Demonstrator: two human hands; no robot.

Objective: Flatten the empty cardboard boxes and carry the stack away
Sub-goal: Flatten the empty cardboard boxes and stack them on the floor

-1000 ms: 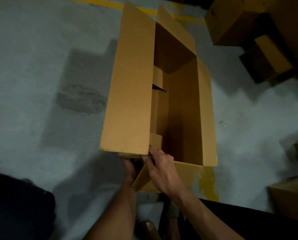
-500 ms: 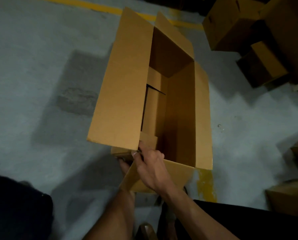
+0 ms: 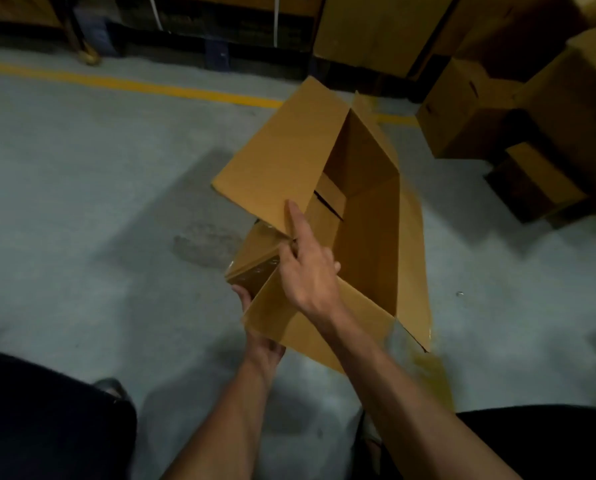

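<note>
We see a grey concrete floor (image 3: 82, 202) with a yellow line (image 3: 134, 85) painted across its far part, and dark clothing at the bottom left corner. Our left hand (image 3: 260, 336) sits under the near left corner of the open cardboard box (image 3: 369, 244), mostly hidden by a flap, so we cannot tell how its fingers are set, only that it touches the box from below. The box is tilted, open top facing us, with its long left flap (image 3: 279, 161) raised and angled outward. Our right hand (image 3: 307, 268) rests on the near edge of that flap, index finger stretched along it and the other fingers curled around the near left corner, holding the cardboard. The box interior is empty. To the right, more cardboard boxes (image 3: 504, 109) stand on the floor, well apart from the held one. Motion blur smears the near right corner of the box.
</note>
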